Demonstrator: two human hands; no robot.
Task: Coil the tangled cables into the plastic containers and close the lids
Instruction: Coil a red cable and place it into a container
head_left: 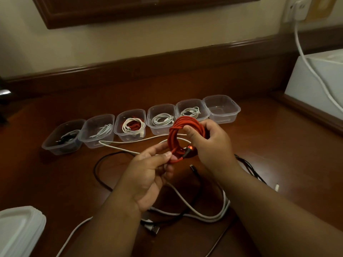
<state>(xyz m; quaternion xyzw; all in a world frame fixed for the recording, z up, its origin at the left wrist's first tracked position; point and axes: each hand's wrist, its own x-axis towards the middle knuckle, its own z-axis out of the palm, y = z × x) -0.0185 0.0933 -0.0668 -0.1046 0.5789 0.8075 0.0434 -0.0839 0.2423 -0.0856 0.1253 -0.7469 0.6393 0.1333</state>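
Note:
A red braided cable (183,127), wound into a coil, hangs above the wooden desk. My right hand (211,145) grips the coil's right side with thumb through the loop. My left hand (150,171) pinches the cable's loose end near its dark plug (188,152). Behind runs a row of several clear plastic containers (130,134), lids off. Most hold coiled cables, white or black; the rightmost container (221,108) holds none. Loose white cables (202,214) and black cables (100,175) lie tangled on the desk under my arms.
A stack of clear lids (18,230) sits at the near left corner. A white box (315,78) stands at the right, with a white cord (306,64) running up to a wall plug. The desk (46,173) has a raised wooden back edge.

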